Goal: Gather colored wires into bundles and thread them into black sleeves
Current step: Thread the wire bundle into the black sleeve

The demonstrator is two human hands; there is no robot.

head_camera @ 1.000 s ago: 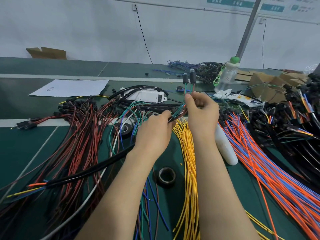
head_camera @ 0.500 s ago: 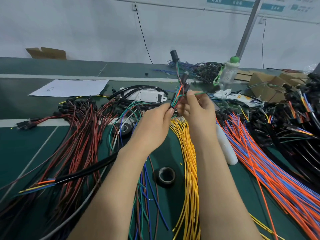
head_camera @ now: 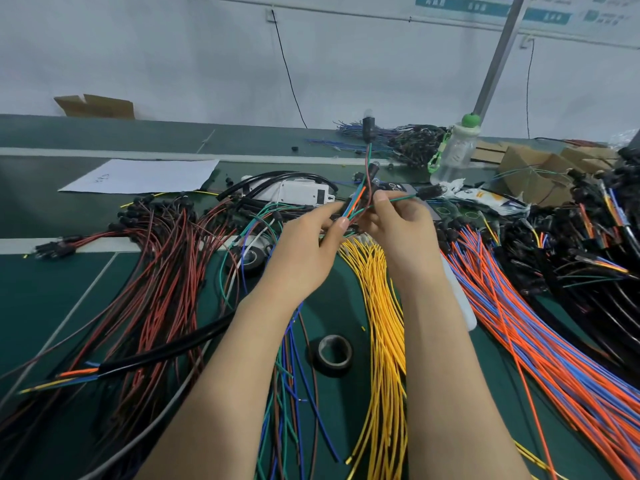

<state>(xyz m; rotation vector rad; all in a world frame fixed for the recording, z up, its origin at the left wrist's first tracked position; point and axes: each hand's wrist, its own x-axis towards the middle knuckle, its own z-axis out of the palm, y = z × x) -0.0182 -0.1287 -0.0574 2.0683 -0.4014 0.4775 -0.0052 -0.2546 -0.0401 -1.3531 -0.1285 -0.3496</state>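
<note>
1. Head view: the left hand and the right hand meet well beyond the tape roll. Each is pinching the same wire bundle, held above the table.
2. The bundle is green, orange, blue and brown strands. One strand rises to a black plug; a green one points right to another plug.
3. The black sleeve lies left of the tape roll and runs under the left forearm. Orange, blue and yellow wire ends poke from its far-left end.
4. Yellow wires lie just right of the tape roll, partly hidden by the right forearm. Orange and blue wires lie further right.
5. Red and black wires spread far left of the roll, with a white box, a paper sheet and a bottle beyond it.
</note>
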